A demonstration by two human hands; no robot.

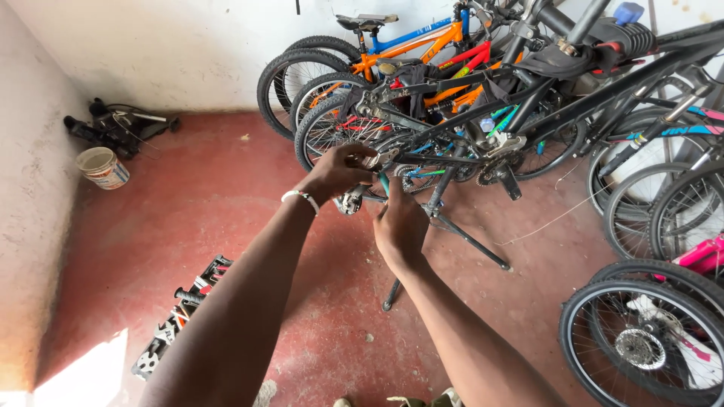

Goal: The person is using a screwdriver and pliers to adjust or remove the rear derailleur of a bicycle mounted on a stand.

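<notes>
Lying at far left, a tool tray (pixel 181 313) is partly masked by the left forearm. The left hand (pixel 337 172) is closed on the black bike frame's (pixel 483 105) rear end; the right hand (pixel 400 222) is wrapped round a green-handled tool (pixel 385 183), its tip hidden. The rear derailleur (pixel 349 201) is barely discernible.

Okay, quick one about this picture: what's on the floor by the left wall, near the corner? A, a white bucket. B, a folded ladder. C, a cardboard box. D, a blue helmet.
A: a white bucket stands on the red floor against the left wall, just in front of a black heap in the corner; no helmet, box or ladder is there.
</notes>
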